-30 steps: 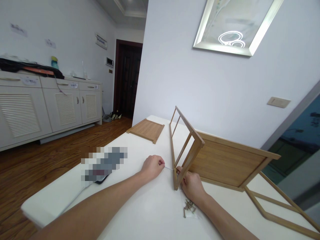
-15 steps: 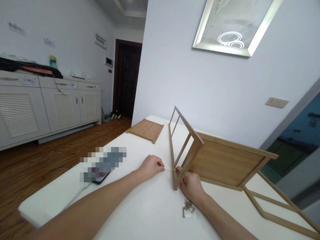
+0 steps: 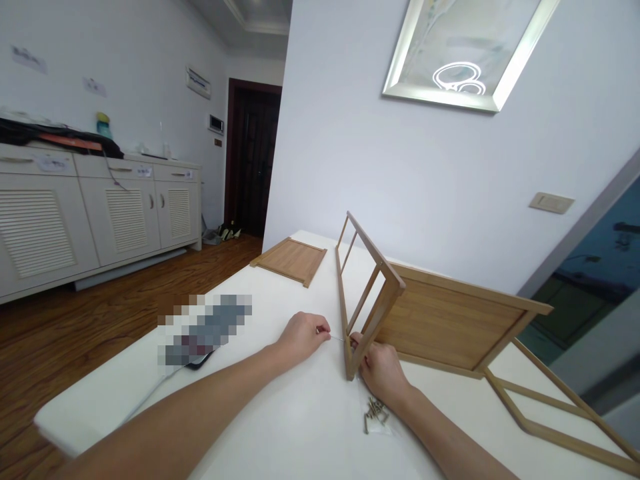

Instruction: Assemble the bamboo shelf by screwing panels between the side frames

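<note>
At lower centre, left hand (image 3: 303,339) pinches a rod (image 3: 337,338), right hand (image 3: 383,368) curls at the frame (image 3: 384,313), grip unclear; rod best held square to frame.

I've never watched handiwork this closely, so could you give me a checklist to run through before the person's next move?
1. Left hand holding the thin rod: ok, pinched in the fingers.
2. Rod's far end properly seated in the slatted frame: cannot tell; it reaches the frame, but the contact is too small to see.
3. Right hand at the frame's lower near corner: ok; its exact grip, cannot tell.
4. Screws near the hands: ok, lying by the right wrist.
5. White cable clear of both hands: ok.
</note>
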{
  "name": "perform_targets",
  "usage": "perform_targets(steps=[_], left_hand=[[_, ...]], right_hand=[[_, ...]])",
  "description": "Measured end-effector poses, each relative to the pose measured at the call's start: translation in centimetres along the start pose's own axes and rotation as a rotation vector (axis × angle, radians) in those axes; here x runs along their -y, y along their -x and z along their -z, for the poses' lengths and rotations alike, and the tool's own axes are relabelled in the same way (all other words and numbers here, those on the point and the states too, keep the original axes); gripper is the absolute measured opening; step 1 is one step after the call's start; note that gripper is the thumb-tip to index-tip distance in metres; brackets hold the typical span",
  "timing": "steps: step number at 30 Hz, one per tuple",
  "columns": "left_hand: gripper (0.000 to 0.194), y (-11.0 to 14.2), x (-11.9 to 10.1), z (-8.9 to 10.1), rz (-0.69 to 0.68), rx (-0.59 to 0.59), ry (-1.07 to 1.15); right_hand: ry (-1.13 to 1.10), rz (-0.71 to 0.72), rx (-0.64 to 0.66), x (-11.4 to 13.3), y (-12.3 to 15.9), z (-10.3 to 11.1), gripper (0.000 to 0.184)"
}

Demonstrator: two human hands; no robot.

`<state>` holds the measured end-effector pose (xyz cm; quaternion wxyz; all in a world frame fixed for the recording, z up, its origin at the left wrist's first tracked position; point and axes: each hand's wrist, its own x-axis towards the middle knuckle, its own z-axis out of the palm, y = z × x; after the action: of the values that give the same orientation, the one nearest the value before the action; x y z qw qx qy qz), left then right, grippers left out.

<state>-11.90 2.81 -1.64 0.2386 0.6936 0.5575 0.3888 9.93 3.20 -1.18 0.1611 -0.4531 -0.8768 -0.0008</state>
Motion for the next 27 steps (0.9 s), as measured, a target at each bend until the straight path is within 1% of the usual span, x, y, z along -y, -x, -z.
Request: perform_targets(steps=[4, 7, 13, 17, 21, 27], left_hand=[[0.011, -0.1, 0.1, -0.3, 0.108, 0.012, 0.166], [0.005, -0.3, 0.1, -0.3, 0.151, 0.033, 0.205], [0.008, -0.8, 0.4, -0.3, 0.228, 0.067, 0.273], [0.008, -1.1, 0.4, -0.2, 0.259, 0.089, 0.278], [0.016, -0.9, 0.1, 0.1, 0.259, 0.091, 0.244], [0.011, -0.6, -0.2, 0.2, 0.21, 0.081, 0.128]], right_hand=[[-0.008, -0.003, 0.009, 0.1, 0.0, 0.1, 0.033], [-0.017, -0.003, 0.016, 0.2, 0.1, 0.3, 0.033], [-0.018, 0.005, 0.002, 0.2, 0.0, 0.2, 0.029], [-0.022, 0.012, -0.006, 0.1, 0.0, 0.0, 0.028], [-0.029, 0.018, -0.002, 0.0, 0.0, 0.0, 0.028], [-0.017, 0.009, 0.009, 0.2, 0.0, 0.3, 0.027]])
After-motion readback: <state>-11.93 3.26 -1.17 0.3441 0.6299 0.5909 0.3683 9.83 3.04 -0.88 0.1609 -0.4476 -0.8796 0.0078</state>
